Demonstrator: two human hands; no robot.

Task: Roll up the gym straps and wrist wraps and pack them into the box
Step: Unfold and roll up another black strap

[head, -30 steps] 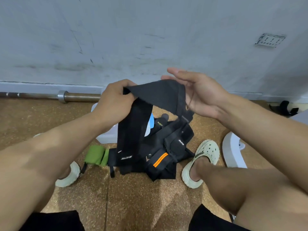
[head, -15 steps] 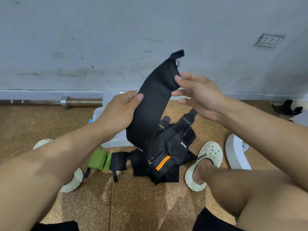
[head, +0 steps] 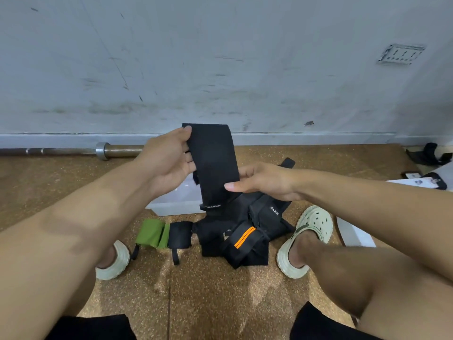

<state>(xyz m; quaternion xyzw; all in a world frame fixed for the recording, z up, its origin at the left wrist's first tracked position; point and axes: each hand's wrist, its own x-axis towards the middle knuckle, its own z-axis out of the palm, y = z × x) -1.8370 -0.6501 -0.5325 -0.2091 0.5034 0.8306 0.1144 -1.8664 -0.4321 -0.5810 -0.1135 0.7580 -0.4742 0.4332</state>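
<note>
A black wrist wrap (head: 213, 163) hangs upright in front of me, held by both hands. My left hand (head: 166, 160) pinches its upper left edge with thumb and fingers. Lower down, my right hand (head: 264, 182) grips its right edge, thumb across the front. Below lies a pile of black straps (head: 264, 217), one with orange stripes (head: 242, 238). A green and black wrap (head: 157, 233) lies on the floor at the left. The clear plastic box (head: 176, 202) sits behind the pile, mostly hidden by my hands and the wrap.
A barbell (head: 73, 151) lies along the grey wall at the left. My feet in pale clogs (head: 311, 229) flank the pile on the cork-coloured floor. A white lid (head: 355, 235) lies at the right, with more black gear (head: 429, 155) far right.
The wrap has been lowered and straightened into a flat vertical band. My right hand dropped from its top to its lower right edge; my left hand moved up to the top left corner.
</note>
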